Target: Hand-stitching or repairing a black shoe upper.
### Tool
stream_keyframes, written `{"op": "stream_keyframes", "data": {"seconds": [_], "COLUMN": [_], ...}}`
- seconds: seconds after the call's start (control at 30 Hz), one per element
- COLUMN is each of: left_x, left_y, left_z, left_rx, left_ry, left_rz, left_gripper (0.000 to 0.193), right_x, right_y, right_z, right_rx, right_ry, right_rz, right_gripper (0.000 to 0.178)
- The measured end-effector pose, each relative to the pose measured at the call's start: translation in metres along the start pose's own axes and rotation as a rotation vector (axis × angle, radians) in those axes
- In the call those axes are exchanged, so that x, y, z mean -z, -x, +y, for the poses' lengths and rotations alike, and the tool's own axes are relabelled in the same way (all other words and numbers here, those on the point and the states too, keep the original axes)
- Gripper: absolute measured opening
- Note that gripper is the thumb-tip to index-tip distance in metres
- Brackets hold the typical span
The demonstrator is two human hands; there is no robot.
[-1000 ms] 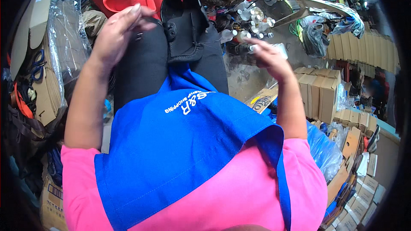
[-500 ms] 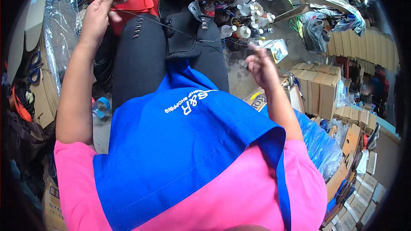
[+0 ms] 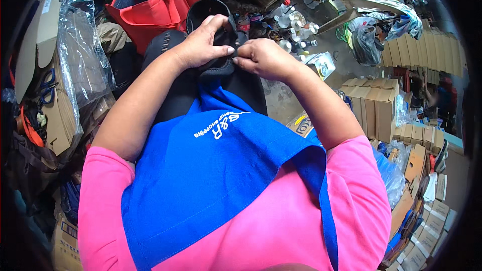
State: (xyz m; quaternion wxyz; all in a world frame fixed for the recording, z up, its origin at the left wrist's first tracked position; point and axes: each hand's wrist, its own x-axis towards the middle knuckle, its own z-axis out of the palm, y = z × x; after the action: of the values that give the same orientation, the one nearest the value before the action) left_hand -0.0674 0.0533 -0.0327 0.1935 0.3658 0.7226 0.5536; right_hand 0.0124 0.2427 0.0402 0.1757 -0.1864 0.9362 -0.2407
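Note:
On my lap, between my black-clad thighs, rests a black leather piece (image 3: 218, 71) with a rounded, shoe-like opening at its far end and a stitched near edge. My left hand (image 3: 207, 43) grips its rim and side, the fingers curled over the opening and the thumb pointing right. Close against the piece's right side, my right hand (image 3: 264, 59) is closed in a pinch, its fingertips almost meeting my left thumb. What the right fingertips pinch is too small to make out, and both hands cover much of the leather. A blue cloth apron (image 3: 221, 170) spreads over my lap.
Beyond my left knee stands an open red bag (image 3: 160, 7). Several bottles (image 3: 297, 29) are grouped on the floor ahead to the right. Cardboard boxes (image 3: 371, 108) are stacked at right. Clear plastic (image 3: 83, 60) and blue-handled scissors (image 3: 48, 86) lie at left.
Half a second ago my hands were spread wide, with a dark thread stretched from the left hand toward the right. Both have come together at the leather piece, and the left now grips it.

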Motion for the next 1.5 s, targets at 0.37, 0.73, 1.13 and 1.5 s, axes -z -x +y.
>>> {"op": "stream_keyframes", "data": {"seconds": [0.37, 0.73, 1.13, 1.5], "left_x": [0.026, 0.036, 0.035, 0.038], "left_y": [-0.013, -0.028, -0.033, -0.031], "left_z": [0.009, 0.012, 0.011, 0.011], "left_rx": [0.037, 0.105, 0.064, 0.021], "left_ry": [-0.122, -0.016, 0.003, -0.074], "left_rz": [-0.198, -0.390, -0.454, -0.481], "left_gripper": [0.030, 0.020, 0.019, 0.022], "right_x": [0.006, -0.002, 0.008, 0.004], "right_y": [0.055, 0.024, 0.013, 0.006], "right_z": [-0.016, -0.007, -0.007, 0.009], "right_rx": [-0.132, -0.110, -0.126, -0.136], "right_ry": [-0.314, -0.009, -0.074, -0.287], "right_rz": [0.260, 0.247, 0.186, 0.111], "right_gripper": [0.013, 0.028, 0.023, 0.020]}}
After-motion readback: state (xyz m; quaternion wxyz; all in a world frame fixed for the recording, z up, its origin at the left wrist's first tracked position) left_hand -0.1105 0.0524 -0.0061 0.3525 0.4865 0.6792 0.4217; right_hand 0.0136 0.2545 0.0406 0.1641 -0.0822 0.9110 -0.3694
